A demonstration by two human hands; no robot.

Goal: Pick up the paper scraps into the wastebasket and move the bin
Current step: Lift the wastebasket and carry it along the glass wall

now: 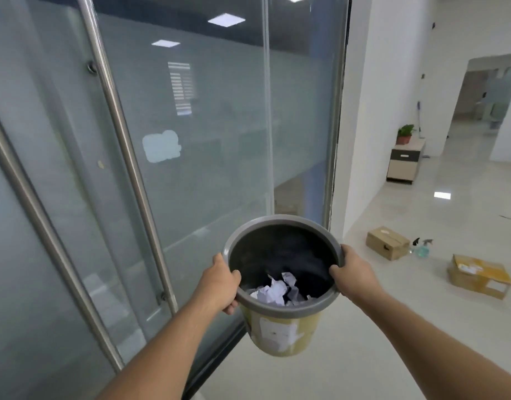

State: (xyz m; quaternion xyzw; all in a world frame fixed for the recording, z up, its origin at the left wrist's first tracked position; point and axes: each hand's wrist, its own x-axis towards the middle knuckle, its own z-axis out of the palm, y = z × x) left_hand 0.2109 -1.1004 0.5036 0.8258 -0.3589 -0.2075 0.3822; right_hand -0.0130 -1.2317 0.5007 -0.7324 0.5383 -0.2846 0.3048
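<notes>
Both our hands hold up the round yellow plastic wastebasket with grey rim clear of the floor: left hand and right hand clamp opposite rim edges, thumbs inside. Between our fingers, crumpled white paper scraps lie within, against its black liner.

Paper scraps inside wastebasket
</notes>
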